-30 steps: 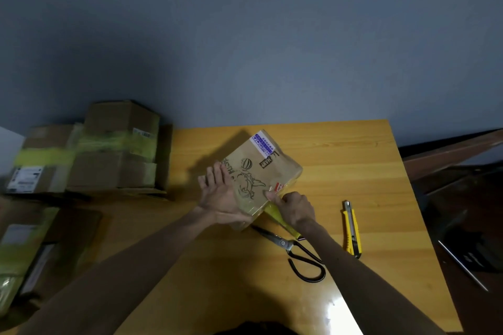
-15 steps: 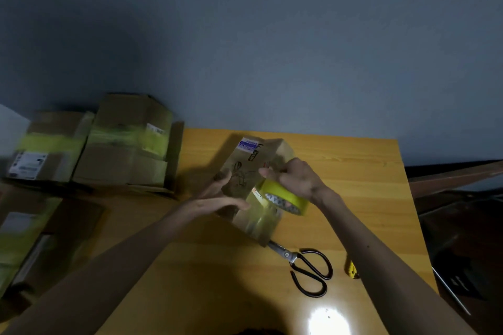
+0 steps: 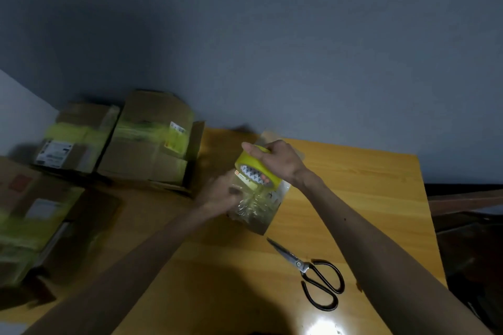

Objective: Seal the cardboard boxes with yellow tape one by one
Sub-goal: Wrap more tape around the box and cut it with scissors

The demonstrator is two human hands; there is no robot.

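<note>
Higher than before, the tape roll (image 3: 257,171) gripped in the fingers (image 3: 249,147) of my right hand (image 3: 280,163) tops the likely light, stiff box (image 3: 268,215) upended on the worktop (image 3: 353,198); my blurred left hand (image 3: 217,196) braces its side, hold unclear.

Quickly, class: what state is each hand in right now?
Left hand: on the small box, too blurred to tell its grip.
Right hand: grips the yellow tape roll.

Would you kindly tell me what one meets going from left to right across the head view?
From the left: taped cardboard boxes → left hand, holding the small box → yellow tape roll, gripped by the right hand → scissors.
</note>
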